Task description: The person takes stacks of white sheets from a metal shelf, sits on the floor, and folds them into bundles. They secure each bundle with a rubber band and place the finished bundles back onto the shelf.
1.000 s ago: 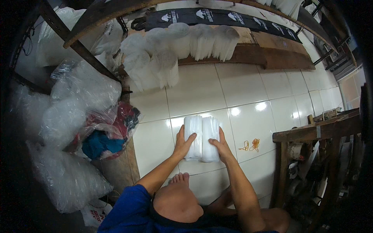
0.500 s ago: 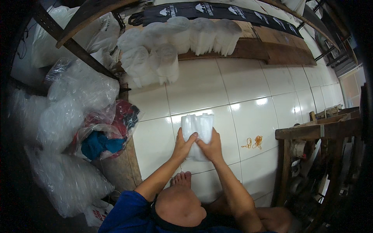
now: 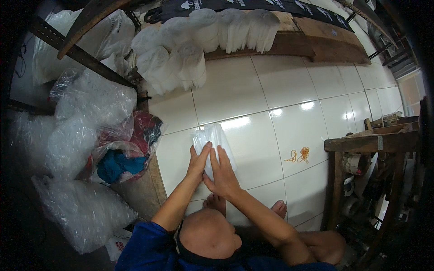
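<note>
Floor: white tiled floor (image 3: 280,90), the landmark for all that follows.
Far stock: rolled and stacked bundles of white plastic bags (image 3: 203,40) lie along the wooden board at the floor's far edge, well apart from the hands.
Left heap: clear sacks of bubble wrap (image 3: 86,117) at the floor's left edge, with a see-through bag of red and blue items (image 3: 126,153) beside them.
Stack in hand: a flat stack of clear plastic bags (image 3: 212,142) on the tile just ahead of the person's bare feet.
Left hand (image 3: 198,163): fingers flat and together, pressing the stack's left side; gripping nothing.
Right hand (image 3: 223,175): fingers spread flat on top of the stack, pressing, not curled round it.
Rubber bands: orange rubber bands (image 3: 298,155) on the tile right of the stack, untouched.
Progress: the stack looks gathered and squared, probably mid-flattening; no band is on it yet.
Change: a second ago the hands lay at the stack's outer edges; now both have closed in over its near end, and the stack looks narrower.
</note>
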Motion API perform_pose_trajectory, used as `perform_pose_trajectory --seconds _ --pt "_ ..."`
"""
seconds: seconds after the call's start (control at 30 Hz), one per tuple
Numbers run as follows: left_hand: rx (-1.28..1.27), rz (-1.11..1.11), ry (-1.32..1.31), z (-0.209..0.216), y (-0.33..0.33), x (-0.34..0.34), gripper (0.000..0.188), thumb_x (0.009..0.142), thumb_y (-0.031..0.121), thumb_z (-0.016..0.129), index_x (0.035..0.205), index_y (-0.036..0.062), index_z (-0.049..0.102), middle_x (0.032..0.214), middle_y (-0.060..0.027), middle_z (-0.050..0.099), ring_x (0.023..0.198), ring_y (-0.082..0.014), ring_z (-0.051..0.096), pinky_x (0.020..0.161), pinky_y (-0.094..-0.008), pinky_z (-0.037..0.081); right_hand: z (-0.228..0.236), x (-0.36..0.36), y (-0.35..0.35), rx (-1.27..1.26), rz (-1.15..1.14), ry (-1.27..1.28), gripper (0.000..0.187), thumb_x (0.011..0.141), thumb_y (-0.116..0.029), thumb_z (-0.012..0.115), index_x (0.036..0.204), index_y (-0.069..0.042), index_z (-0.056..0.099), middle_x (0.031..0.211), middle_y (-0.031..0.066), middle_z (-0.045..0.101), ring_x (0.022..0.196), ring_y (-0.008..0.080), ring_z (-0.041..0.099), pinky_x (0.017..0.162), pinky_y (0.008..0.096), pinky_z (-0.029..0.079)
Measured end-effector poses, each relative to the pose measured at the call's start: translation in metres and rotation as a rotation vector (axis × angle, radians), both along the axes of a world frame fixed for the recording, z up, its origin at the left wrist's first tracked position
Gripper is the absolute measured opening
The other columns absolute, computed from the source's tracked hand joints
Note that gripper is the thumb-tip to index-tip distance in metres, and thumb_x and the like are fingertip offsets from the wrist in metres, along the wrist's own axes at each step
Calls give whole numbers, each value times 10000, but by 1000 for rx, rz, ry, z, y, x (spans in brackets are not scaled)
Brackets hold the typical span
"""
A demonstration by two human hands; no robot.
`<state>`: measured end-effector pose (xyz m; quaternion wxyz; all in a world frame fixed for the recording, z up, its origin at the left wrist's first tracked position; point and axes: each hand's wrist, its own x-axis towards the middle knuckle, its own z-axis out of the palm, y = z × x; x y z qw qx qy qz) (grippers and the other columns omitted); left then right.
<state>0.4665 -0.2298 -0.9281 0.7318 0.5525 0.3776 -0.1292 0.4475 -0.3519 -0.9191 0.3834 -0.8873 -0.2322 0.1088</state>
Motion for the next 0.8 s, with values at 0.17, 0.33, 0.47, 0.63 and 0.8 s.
perform_pose_trajectory --seconds 0.17,0.33,0.47,0.63,0.8 --pt "183 88 24 -12 11 -4 858 816 504 672 1401 -1 299 1263 -222 501 1140 -323 520 921 -428 457 -10 -16 3 17 108 -98 843 737 -211 721 1419 37 291 1459 337 226 1351 512 232 1116 534 236" --pt "355 77 -25 -33 25 -16 853 849 477 642 1454 19 253 1345 -225 468 1202 -335 487 999 -392 397 -19 -27 8 61 140 -141 828 736 -219 725 1421 16 324 1467 313 248 1364 490 239 1123 523 234" --pt "264 -32 -30 -50 36 -26 930 877 383 656 1521 120 39 1352 -193 455 1196 -301 476 1023 -380 363 -45 -37 14 70 109 -209 690 782 -166 633 1392 17 367 1475 293 256 1377 467 233 1142 521 207" --pt "327 -162 -145 -27 24 -16 988 802 161 743 1499 52 52 1326 -198 442 1121 -278 514 962 -354 429 -71 -59 32 -101 246 -229 590 834 -186 545 1373 10 409 1473 280 265 1383 461 223 1163 540 121" --pt "244 -190 -63 -35 35 -11 906 770 141 745 1460 40 167 1308 -188 461 1160 -296 493 991 -383 402 -25 -44 6 -13 327 -146 636 781 -217 655 1336 7 440 1449 257 313 1364 455 262 1157 532 149"
